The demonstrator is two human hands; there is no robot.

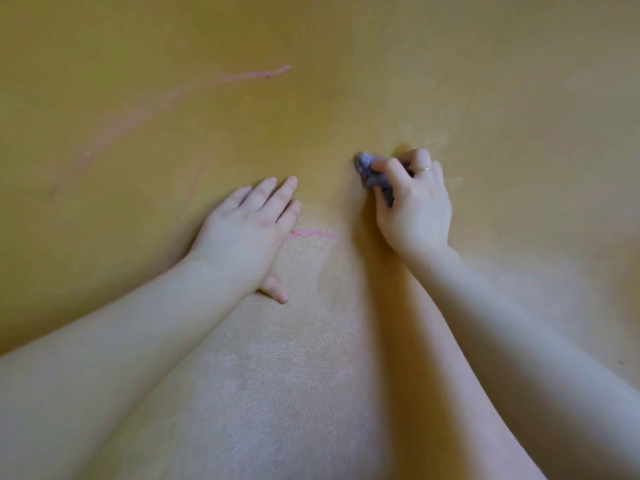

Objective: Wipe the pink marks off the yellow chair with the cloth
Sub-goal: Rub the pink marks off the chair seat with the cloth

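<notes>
The right hand (414, 206) clenched a small bunched grey-purple cloth (372, 174), its wad poking out past the knuckles and pressed to the textured yellow chair surface (346, 81) — likely for scrubbing pressure. The left hand (247, 233) lay flat, fingers straight, apparently bracing. A short bright pink mark (313, 233) sat between the hands, below the cloth; a long faint pink streak (242, 77) ran well above and left — both unwiped.

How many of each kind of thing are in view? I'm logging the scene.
Hands: 2, left hand flat, right hand gripping
Cloth: 1
Yellow chair surface: 1
Clear pink marks: 2, upper, lower
Ring: 1
Total: 7
</notes>
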